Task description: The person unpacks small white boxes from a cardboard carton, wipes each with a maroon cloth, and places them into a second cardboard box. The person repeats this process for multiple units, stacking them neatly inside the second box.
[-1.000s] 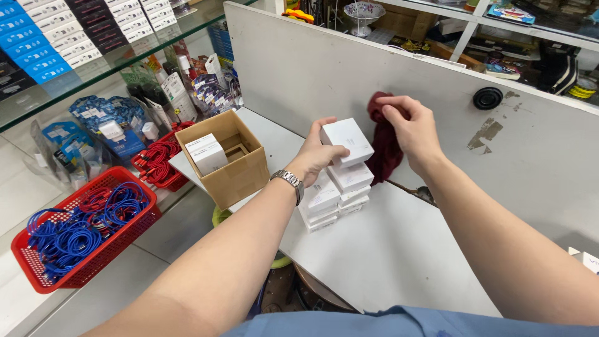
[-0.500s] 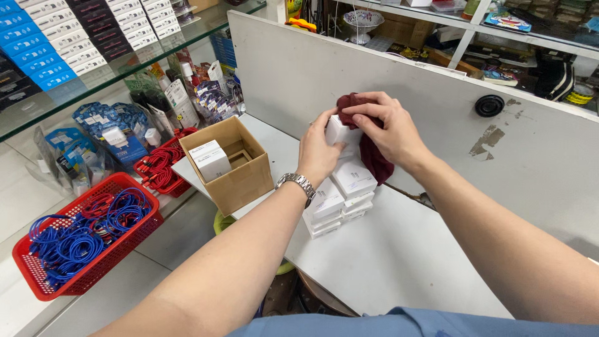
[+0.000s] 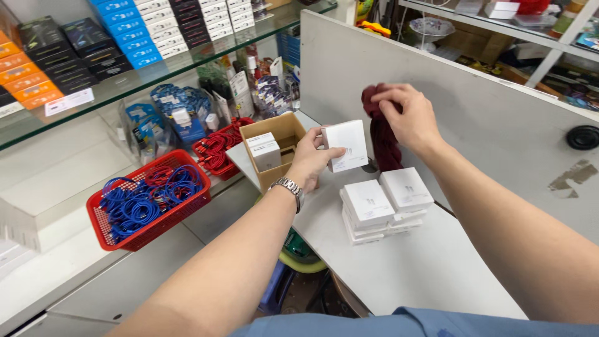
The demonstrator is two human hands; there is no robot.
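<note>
White box (image 3: pixel 346 145) pinched in left hand (image 3: pixel 307 159) fingers; right hand (image 3: pixel 409 115) fingers clutch maroon cloth (image 3: pixel 382 134), partly hidden.

The small box (image 3: pixel 345 145) in the left hand (image 3: pixel 307 159) was white, as were the stacked boxes (image 3: pixel 385 203) on the pale grey desk (image 3: pixel 424 268). The cloth (image 3: pixel 382 138) in the right hand (image 3: pixel 409 117) was dark maroon. A brown cardboard carton (image 3: pixel 277 148) stood near a red basket (image 3: pixel 150 206) of blue cables (image 3: pixel 140 203).

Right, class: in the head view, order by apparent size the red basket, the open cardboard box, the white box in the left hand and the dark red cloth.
1. Red basket
2. Cardboard box
3. White box and dark red cloth: look alike, unranked.
</note>
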